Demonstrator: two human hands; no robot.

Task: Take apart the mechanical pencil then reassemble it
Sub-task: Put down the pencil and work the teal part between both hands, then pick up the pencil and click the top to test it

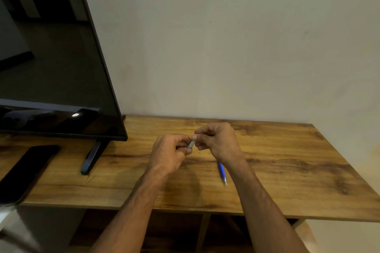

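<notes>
A small grey pencil part (191,144) is pinched between the fingertips of my left hand (170,153) and my right hand (218,140), held a little above the wooden table (287,170). Both hands are curled around it, so most of the part is hidden. The blue pencil barrel (222,171) with its metal tip lies on the table just under my right wrist, tip pointing towards me.
A dark monitor (57,68) stands at the left on a black foot (90,158). A black phone (26,170) lies flat at the table's left front. A plain wall rises behind the table. The table's front edge runs below my forearms.
</notes>
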